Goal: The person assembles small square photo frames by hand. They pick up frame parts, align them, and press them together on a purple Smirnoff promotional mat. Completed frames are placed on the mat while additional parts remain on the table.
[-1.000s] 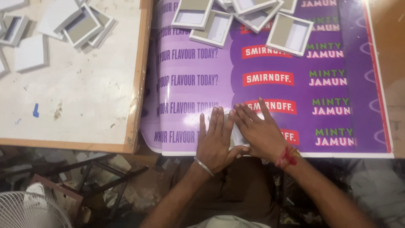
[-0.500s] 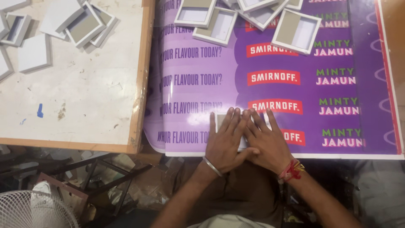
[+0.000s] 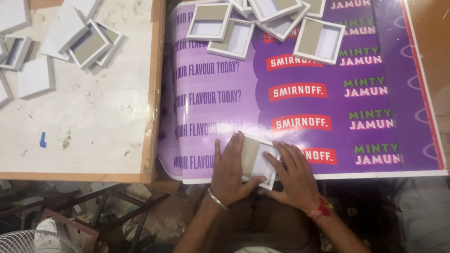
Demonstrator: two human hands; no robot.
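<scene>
Two hands lie flat, palms down: your left hand (image 3: pixel 229 171) and right hand (image 3: pixel 293 175) press on a small white box tray (image 3: pixel 257 161), fingers spread and extended, neither grip closed around it. The tray sits at the near edge of the purple printed sheet (image 3: pixel 300 107) covering the bench (image 3: pixel 422 28). More white trays (image 3: pixel 318 41) cluster at the sheet's far end.
</scene>
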